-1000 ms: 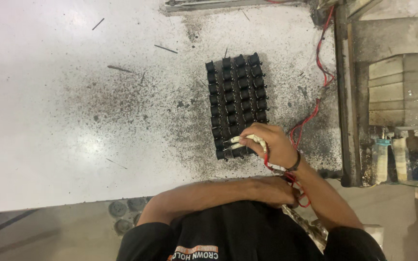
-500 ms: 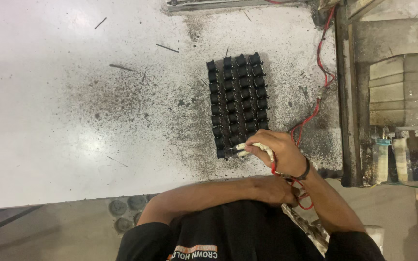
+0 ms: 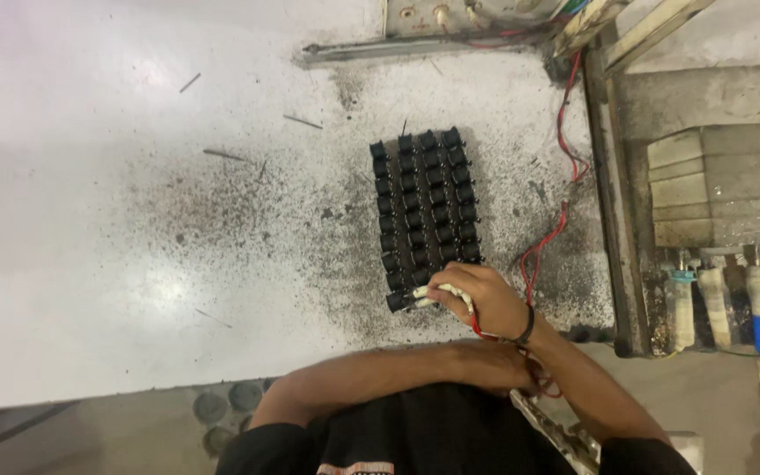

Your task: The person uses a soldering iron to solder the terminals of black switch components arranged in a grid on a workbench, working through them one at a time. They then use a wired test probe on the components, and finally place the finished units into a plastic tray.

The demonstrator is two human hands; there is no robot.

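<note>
Right hand point(image 3: 477, 299) pinches white-tipped probes against the near-corner piece of the black component block point(image 3: 424, 211) on the speckled surface point(image 3: 178, 264); remaining rows apparently untouched; left hand point(image 3: 494, 365) tucked, grip unclear.

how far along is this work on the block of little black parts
Done: a grid of small black parts already sits in neat rows on the white table. In hand: the right hand presses white-tipped probes against the nearest row, red wire trailing off; the left hand rests near the body. What is left cannot be told, since the rows look alike.
</note>
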